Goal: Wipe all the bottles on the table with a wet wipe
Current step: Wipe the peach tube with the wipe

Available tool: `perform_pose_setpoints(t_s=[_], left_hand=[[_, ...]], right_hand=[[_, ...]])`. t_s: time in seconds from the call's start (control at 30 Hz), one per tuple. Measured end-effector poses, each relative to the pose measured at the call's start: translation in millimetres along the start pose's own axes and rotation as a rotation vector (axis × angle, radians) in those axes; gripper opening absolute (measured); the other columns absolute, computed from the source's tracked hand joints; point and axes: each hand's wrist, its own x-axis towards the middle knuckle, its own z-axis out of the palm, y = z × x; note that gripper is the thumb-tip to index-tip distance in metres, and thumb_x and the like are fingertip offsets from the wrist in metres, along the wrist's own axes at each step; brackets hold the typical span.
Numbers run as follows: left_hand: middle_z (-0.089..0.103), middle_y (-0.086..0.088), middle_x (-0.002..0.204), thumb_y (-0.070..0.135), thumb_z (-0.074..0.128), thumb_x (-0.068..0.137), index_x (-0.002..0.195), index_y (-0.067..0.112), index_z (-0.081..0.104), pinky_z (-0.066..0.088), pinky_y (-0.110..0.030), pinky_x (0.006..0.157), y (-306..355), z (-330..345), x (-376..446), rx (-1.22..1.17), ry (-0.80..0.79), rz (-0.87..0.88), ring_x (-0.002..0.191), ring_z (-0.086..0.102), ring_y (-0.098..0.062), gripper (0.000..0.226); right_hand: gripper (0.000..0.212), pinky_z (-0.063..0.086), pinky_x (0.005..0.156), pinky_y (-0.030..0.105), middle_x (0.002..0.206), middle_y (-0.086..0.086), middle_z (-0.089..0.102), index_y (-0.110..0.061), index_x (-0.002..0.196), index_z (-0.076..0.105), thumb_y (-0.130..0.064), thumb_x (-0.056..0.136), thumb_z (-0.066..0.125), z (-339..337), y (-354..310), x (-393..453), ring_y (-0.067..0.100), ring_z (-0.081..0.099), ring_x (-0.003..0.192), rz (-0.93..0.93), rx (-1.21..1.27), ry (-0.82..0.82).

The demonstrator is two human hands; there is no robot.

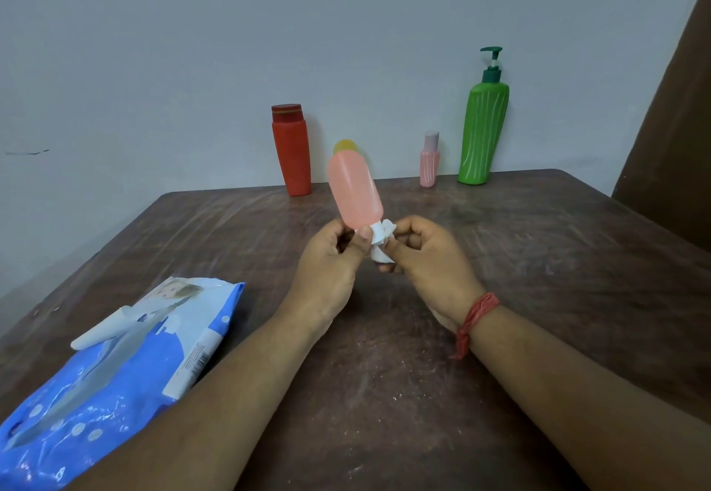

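Brown table (538,298) bears bottles (483,132), wipes pack (127,367).

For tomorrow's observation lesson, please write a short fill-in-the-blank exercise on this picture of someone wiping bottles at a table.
1. The left hand holds up a ____ bottle with a yellow cap.
2. The right hand presses a white ____ against that bottle's lower end.
3. The tallest bottle by the wall is ____ and has a pump top.
4. The blue pack of wipes lies on the table beside the person's ____ arm.

Missing words: pink; wipe; green; left
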Motion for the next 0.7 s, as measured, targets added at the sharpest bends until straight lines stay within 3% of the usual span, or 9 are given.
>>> perform_pose_setpoints(t_s=[0.13,0.27,0.43,0.57,0.7], left_hand=[[0.066,0.024,0.105,0.037,0.058,0.099,0.115,0.036,0.058,0.040,-0.010,0.076,1.5,-3.3,3.0,0.083,0.044,0.011,0.094,0.059,0.016,0.016],[0.056,0.025,0.106,0.039,0.059,0.098,0.119,0.036,0.050,0.035,-0.011,0.070,-2.6,-8.0,7.4,0.285,0.034,-0.009,0.092,0.053,0.009,0.023],[0.057,0.011,0.119,0.033,0.060,0.099,0.134,0.019,0.055,0.038,-0.014,0.073,-11.4,-5.1,16.8,0.485,-0.008,-0.020,0.101,0.054,-0.007,0.038],[0.062,-0.004,0.108,0.034,0.067,0.095,0.115,0.015,0.065,0.047,-0.027,0.076,-20.4,-2.5,50.1,0.625,-0.066,-0.035,0.091,0.059,-0.017,0.028],[0.051,0.001,0.089,0.033,0.068,0.094,0.096,0.015,0.065,0.032,-0.016,0.054,-23.5,7.5,83.2,0.766,-0.142,-0.016,0.072,0.048,-0.008,0.019]], right_hand=[[0.009,0.059,0.073,0.034,0.101,0.019,0.072,-0.005,0.088,0.058,0.001,0.091,0.063,1.1,-5.0,-1.8,0.026,0.072,0.080,0.144,0.409,-0.028],[0.011,0.057,0.066,0.027,0.109,0.021,0.068,-0.005,0.089,0.054,0.003,0.092,0.060,-7.4,-11.9,7.9,0.022,0.071,0.080,0.123,0.663,0.014],[0.015,0.059,0.067,0.029,0.089,0.011,0.072,-0.008,0.083,0.055,0.001,0.091,0.064,-31.0,-4.7,21.6,0.024,0.071,0.079,0.043,0.498,0.236],[0.016,0.058,0.064,0.026,0.083,0.007,0.070,-0.009,0.084,0.055,0.002,0.092,0.063,-45.6,-1.2,33.1,0.015,0.070,0.069,0.004,0.471,0.349],[0.014,0.057,0.063,0.026,0.088,0.010,0.069,-0.009,0.086,0.055,0.000,0.093,0.064,-54.1,4.3,41.7,0.015,0.070,0.069,-0.010,0.464,0.380]])
